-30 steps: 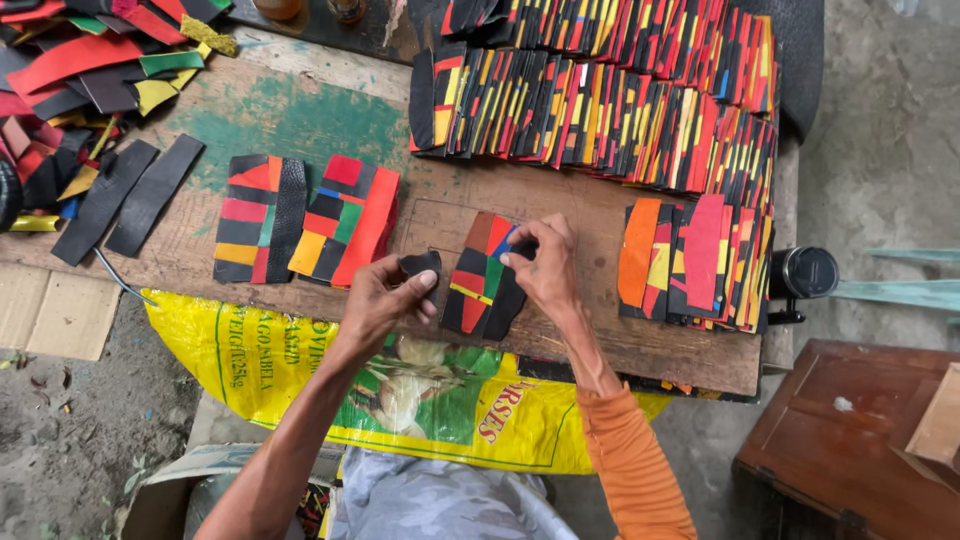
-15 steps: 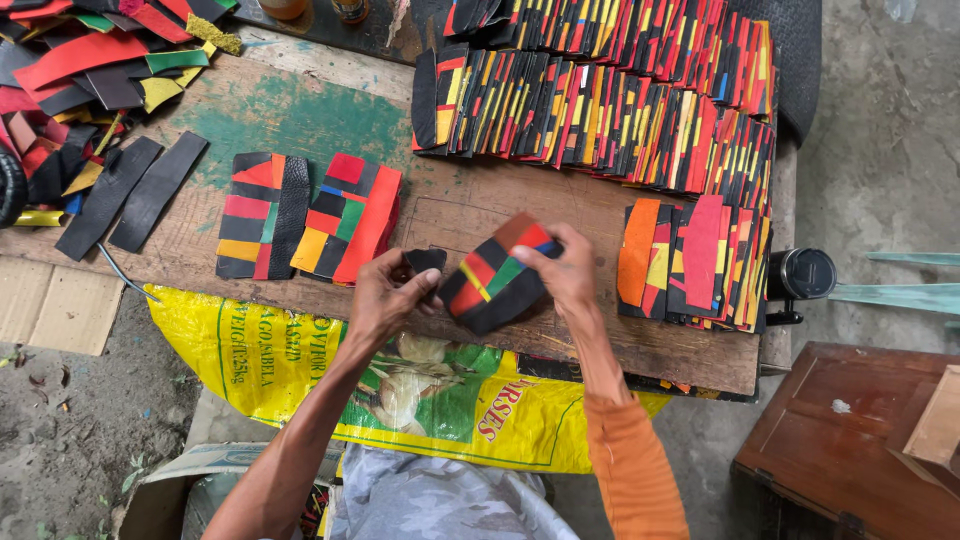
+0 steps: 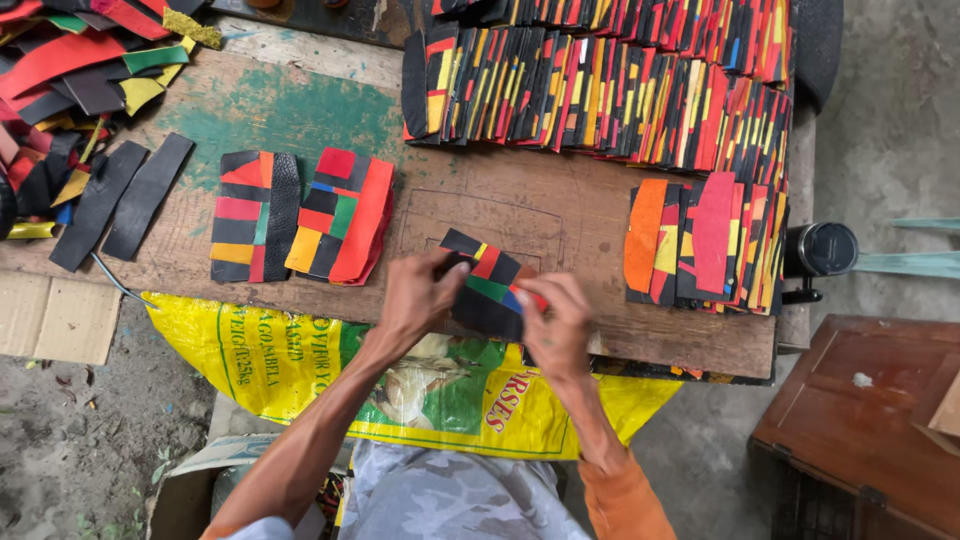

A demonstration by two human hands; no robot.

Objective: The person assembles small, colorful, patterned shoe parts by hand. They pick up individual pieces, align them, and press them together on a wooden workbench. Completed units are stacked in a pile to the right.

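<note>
Hands [image 3: 420,300] [image 3: 558,325] grip striped patchwork piece [image 3: 485,285] above yellow printed sack [image 3: 300,365], seemingly plastic.

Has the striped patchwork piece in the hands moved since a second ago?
Yes. The striped patchwork piece lifted off the wooden table, tilted, shifting slightly toward the near edge.

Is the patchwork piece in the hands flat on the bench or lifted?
Lifted, tilted: both hands grip the patchwork piece by its edges above the bench.
</note>
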